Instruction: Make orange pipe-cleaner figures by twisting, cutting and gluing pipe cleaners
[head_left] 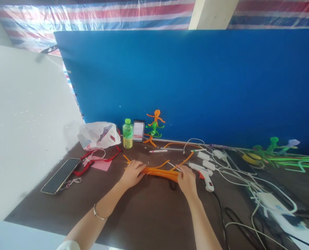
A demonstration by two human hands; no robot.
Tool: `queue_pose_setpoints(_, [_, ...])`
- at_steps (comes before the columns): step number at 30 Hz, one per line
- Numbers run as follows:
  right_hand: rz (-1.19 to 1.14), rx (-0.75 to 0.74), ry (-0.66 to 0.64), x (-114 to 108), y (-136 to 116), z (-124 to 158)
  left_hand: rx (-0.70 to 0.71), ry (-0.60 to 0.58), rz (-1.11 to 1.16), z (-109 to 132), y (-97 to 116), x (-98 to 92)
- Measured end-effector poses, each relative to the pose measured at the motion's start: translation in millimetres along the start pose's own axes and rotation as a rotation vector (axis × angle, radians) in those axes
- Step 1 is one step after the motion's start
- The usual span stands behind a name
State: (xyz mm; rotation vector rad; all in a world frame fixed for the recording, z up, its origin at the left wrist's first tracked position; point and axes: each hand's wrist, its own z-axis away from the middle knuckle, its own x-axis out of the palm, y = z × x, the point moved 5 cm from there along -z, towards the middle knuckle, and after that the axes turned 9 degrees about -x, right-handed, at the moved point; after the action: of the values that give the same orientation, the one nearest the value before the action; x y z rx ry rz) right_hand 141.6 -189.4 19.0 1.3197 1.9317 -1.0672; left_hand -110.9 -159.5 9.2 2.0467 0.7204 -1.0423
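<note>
A bundle of orange pipe cleaners [161, 173] stretches sideways over the dark tabletop between my hands. My left hand [133, 172] is closed around its left end, and my right hand [186, 177] grips the right end. Loose orange pipe cleaners [187, 160] curve on the table just behind. Beyond them, small orange and green pipe-cleaner figures [154, 127] are stacked upright against the blue panel. A white glue gun [205, 177] with a red trigger lies right of my right hand.
At left are a phone [61, 176], pink paper [101, 164], a red strap [84, 170] and a white plastic bag [99, 134]. A green-capped bottle [127, 134] stands at the back. White cables [244, 177], chargers [208, 166] and a power strip [276, 205] crowd the right. Green pipe cleaners [287, 160] lie far right.
</note>
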Motion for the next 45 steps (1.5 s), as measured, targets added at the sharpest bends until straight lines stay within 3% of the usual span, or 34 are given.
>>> queue_pose_setpoints(4, [0.024, -0.007, -0.086, 10, 12, -9, 0.012, -0.064, 0.014, 0, 0, 7.6])
queue_pose_setpoints(10, [0.231, -0.225, -0.505, 22, 1, -36, -0.011, -0.15, 0.055, -1, -1, 13.1])
queue_pose_setpoints(15, [0.289, -0.312, -0.552, 12, -5, -53, -0.012, -0.182, -0.008, 0, 4, 12.7])
queue_pose_setpoints(18, [0.336, -0.301, -0.421, -19, -2, -72, -0.069, -0.209, -0.082, 0, 5, 16.1])
queue_pose_setpoints(21, [0.293, -0.182, -0.011, -73, 0, -91, -0.15, -0.251, -0.124, -1, 5, 18.7])
queue_pose_setpoints(23, [0.093, -0.034, 0.305, -109, 0, -94, -0.205, -0.277, -0.092, -1, 3, 17.6])
queue_pose_setpoints(24, [-0.051, 0.057, 0.4, -120, 0, -93, -0.241, -0.277, -0.051, -2, 1, 15.6])
queue_pose_setpoints(26, [-0.379, 0.247, 0.461, -128, -2, -88, -0.34, -0.243, 0.102, -4, -3, 9.4])
queue_pose_setpoints(29, [-0.841, 0.442, 0.268, -106, -21, -76, -0.519, -0.185, 0.566, -6, -10, 1.5])
queue_pose_setpoints(33, [-1.194, 0.493, -0.002, -53, -63, -51, -0.607, -0.221, 1.226, -9, -5, -1.6])
queue_pose_setpoints(37, [-1.294, 0.5, -0.06, -1, -93, -35, -0.596, -0.29, 1.328, -5, 5, -3.4])
queue_pose_setpoints(39, [-1.263, 0.473, -0.082, 16, -102, -33, -0.549, -0.336, 1.328, -2, 11, -2.7])
queue_pose_setpoints(41, [-1.071, 0.413, -0.051, 18, -104, -33, -0.526, -0.371, 1.307, -1, 16, -0.7])
queue_pose_setpoints(45, [-0.472, 0.178, 0.261, -13, -105, -30, -0.57, -0.334, 1.268, -1, 17, 0.5])
